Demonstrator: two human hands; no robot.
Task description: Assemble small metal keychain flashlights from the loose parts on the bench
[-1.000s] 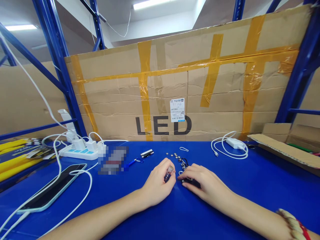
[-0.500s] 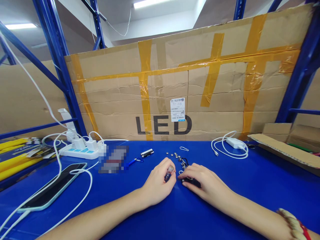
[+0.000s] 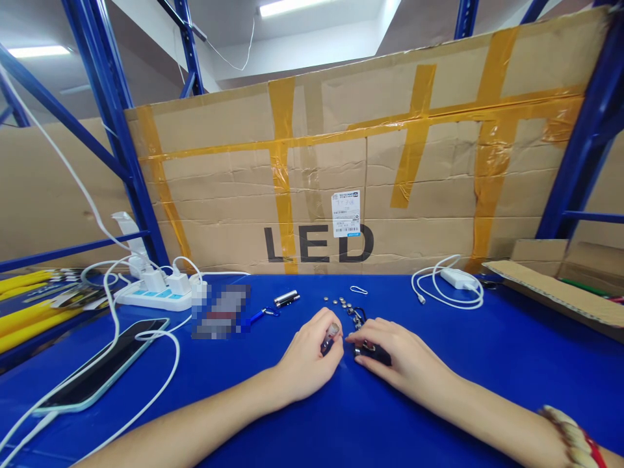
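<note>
My left hand (image 3: 312, 356) is closed around a small dark tube with a pale, translucent end (image 3: 333, 330), held upright. Just right of it, my right hand (image 3: 397, 354) has its thumb and fingers around a black cylinder with a silver end (image 3: 374, 353), low over the table. A small metal fitting shows under the right index finger. Beyond the hands lie several small round silver discs (image 3: 343, 302), like button cells. A black cord with metal parts (image 3: 359, 317) runs behind the right fingertips. The two hands are a short gap apart.
On the blue table (image 3: 312, 429), a silver and black tube pair (image 3: 286, 298), a blue keyring piece (image 3: 263, 314) and a white clip (image 3: 359, 290) lie farther back. A cabled phone (image 3: 104, 364) and power strip (image 3: 156, 296) are left; a white charger (image 3: 458, 279) is right.
My right index finger has shifted slightly left, and more of the black cylinder and its metal fitting shows beneath it. My left hand has stayed in place.
</note>
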